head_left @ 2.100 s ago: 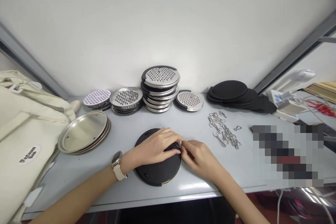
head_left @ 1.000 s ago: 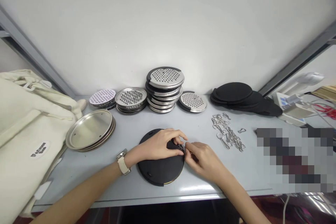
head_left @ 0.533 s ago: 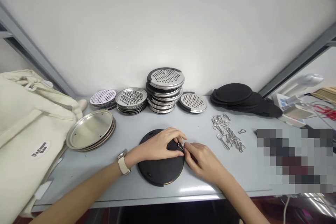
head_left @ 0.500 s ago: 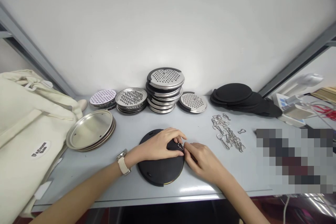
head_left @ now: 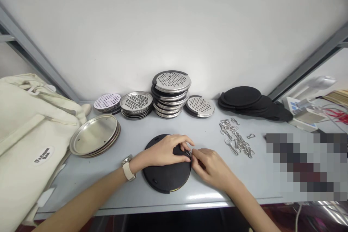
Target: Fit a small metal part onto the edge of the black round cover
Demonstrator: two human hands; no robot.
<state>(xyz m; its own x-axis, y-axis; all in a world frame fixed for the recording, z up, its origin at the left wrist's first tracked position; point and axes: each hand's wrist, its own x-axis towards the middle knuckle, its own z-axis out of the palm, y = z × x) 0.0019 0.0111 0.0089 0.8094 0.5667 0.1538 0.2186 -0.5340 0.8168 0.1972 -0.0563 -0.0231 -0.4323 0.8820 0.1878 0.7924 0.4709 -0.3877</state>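
My left hand (head_left: 167, 150) curves over the flat, round black disc (head_left: 169, 175), its grip unclear; my right hand (head_left: 208, 165) pinches a small silver metal clip (head_left: 187, 153) at the disc's rim. Attaching looks unfinished; loose silver metal clips (head_left: 239, 143) lie unattached to the disc's right.

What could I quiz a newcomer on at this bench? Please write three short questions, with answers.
1. True or false: a watch is worn on the right wrist.
2. Which is nearest the right hand: a) cloth bag, b) tall grater stack, c) metal clips?
3. Fill in: the left hand rests on a round disc whose colour is ____.

Key:
1. False; the watch is on the left wrist.
2. c
3. black
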